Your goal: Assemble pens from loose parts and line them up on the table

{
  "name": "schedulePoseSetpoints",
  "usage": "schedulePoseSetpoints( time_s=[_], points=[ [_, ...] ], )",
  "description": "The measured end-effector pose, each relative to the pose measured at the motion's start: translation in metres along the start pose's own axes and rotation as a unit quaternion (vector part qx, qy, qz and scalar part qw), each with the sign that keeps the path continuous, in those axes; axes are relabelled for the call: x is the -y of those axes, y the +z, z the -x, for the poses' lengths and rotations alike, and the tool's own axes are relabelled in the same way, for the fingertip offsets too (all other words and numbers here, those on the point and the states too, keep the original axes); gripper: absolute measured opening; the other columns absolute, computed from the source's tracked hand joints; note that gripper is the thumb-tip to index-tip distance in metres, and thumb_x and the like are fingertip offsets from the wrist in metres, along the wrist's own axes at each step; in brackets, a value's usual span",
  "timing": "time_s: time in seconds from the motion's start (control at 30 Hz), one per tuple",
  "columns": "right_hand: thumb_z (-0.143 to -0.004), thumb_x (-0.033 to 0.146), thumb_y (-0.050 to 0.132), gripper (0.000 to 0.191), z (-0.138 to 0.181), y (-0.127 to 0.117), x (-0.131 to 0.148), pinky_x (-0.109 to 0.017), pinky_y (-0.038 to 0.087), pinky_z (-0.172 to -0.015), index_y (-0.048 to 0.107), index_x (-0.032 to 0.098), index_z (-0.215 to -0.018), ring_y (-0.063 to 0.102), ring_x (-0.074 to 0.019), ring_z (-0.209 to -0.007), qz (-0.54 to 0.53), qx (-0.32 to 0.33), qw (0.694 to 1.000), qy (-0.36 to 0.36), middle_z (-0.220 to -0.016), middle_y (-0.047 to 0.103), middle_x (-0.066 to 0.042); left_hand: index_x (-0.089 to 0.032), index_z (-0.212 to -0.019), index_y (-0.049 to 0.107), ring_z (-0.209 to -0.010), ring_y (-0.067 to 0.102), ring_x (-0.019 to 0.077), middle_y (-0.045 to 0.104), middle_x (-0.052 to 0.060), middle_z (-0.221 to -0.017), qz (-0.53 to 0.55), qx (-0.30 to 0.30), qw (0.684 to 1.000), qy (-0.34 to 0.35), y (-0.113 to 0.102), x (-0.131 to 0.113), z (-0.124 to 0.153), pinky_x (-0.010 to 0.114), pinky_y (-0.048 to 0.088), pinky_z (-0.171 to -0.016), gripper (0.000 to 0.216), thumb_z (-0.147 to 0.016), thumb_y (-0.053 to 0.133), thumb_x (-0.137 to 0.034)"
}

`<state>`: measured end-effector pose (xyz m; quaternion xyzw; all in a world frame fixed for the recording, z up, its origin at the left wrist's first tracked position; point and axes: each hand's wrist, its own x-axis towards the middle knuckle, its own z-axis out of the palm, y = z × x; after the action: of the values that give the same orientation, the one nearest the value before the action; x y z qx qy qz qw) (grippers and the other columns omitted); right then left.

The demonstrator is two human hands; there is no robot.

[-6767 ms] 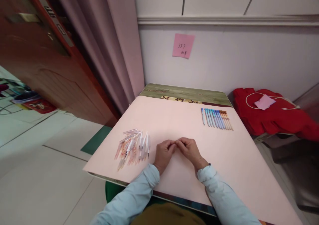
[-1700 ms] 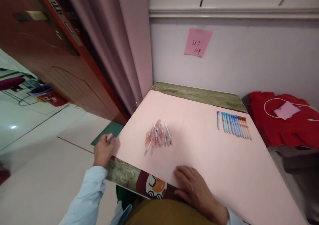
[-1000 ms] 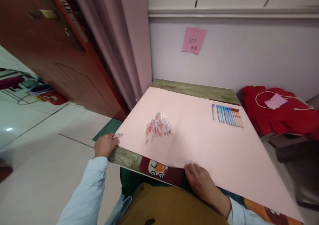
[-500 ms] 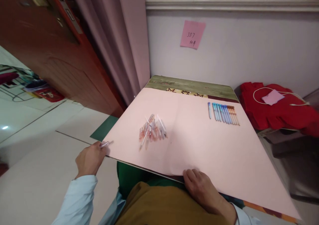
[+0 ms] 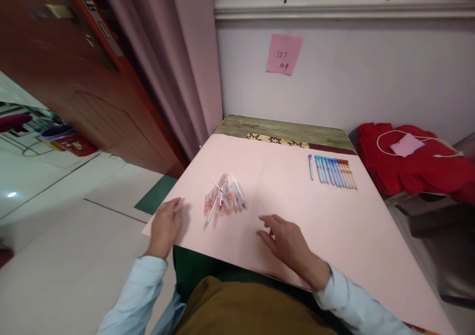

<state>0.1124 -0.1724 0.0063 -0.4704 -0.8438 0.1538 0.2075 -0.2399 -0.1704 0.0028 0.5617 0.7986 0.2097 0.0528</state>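
My left hand (image 5: 166,226) rests on the near left corner of a large pink sheet (image 5: 334,236), its fingers closed on a small clear pen part (image 5: 178,207). Just to its right lies a loose pile of clear and orange pens (image 5: 223,200). My right hand (image 5: 284,238) hovers over the sheet's near middle with its fingers spread and nothing in it. A neat row of blue and orange pens (image 5: 332,172) lies at the far right of the sheet, out of reach of either hand.
The sheet covers a table whose green wooden back edge (image 5: 282,126) meets the wall. A pink sticky note (image 5: 283,54) hangs above. A red cloth with a white cable (image 5: 411,159) lies to the right. Curtain and wooden door (image 5: 67,72) stand at left.
The pink sheet has slid toward me and now hides the table's front edge. My right hand left that edge and rose over the sheet. My left hand moved onto the corner.
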Motion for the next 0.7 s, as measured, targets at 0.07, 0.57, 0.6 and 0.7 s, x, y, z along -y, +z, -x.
schedulePoseSetpoints(
  time_s=[0.07,0.57,0.6,0.7],
  points=[
    [-0.091,0.029,0.059,0.038,-0.029,0.009,0.003,-0.028,0.047,-0.066,0.053,0.018,-0.126,0.067,-0.0175,-0.079,-0.006,0.004,1.0,0.011,-0.109,0.066,-0.009,-0.015,-0.129,0.057,-0.13,0.047,0.0294,0.057,0.016,-0.136,0.039,-0.025,0.996,0.082,0.027,-0.016,0.008,0.045,0.038,-0.108,0.044,-0.091,0.041,-0.028],
    [-0.069,0.028,0.081,0.062,-0.096,0.067,-0.016,-0.032,0.051,-0.076,0.055,0.019,-0.125,0.061,-0.0173,-0.08,-0.187,-0.029,0.981,0.05,-0.111,0.06,-0.008,-0.022,-0.144,0.044,-0.141,0.033,0.0282,0.04,0.013,-0.15,0.205,0.02,0.967,0.148,0.091,-0.083,-0.001,0.048,0.031,-0.115,0.051,-0.094,0.045,-0.033],
    [-0.069,0.025,0.08,0.06,-0.095,0.067,-0.017,-0.032,0.052,-0.076,0.055,0.018,-0.124,0.06,-0.0164,-0.078,-0.193,-0.035,0.979,0.053,-0.11,0.06,-0.007,-0.022,-0.145,0.043,-0.141,0.032,0.028,0.039,0.013,-0.151,0.212,0.026,0.965,0.15,0.092,-0.084,-0.001,0.048,0.031,-0.115,0.052,-0.094,0.045,-0.034],
    [-0.071,0.021,0.077,0.054,-0.095,0.067,-0.017,-0.031,0.052,-0.075,0.057,0.019,-0.121,0.059,-0.0148,-0.074,-0.196,-0.04,0.978,0.059,-0.108,0.06,-0.006,-0.021,-0.144,0.044,-0.142,0.032,0.0286,0.035,0.014,-0.153,0.22,0.049,0.963,0.148,0.092,-0.086,-0.008,0.047,0.031,-0.115,0.053,-0.095,0.045,-0.039]
  ],
)
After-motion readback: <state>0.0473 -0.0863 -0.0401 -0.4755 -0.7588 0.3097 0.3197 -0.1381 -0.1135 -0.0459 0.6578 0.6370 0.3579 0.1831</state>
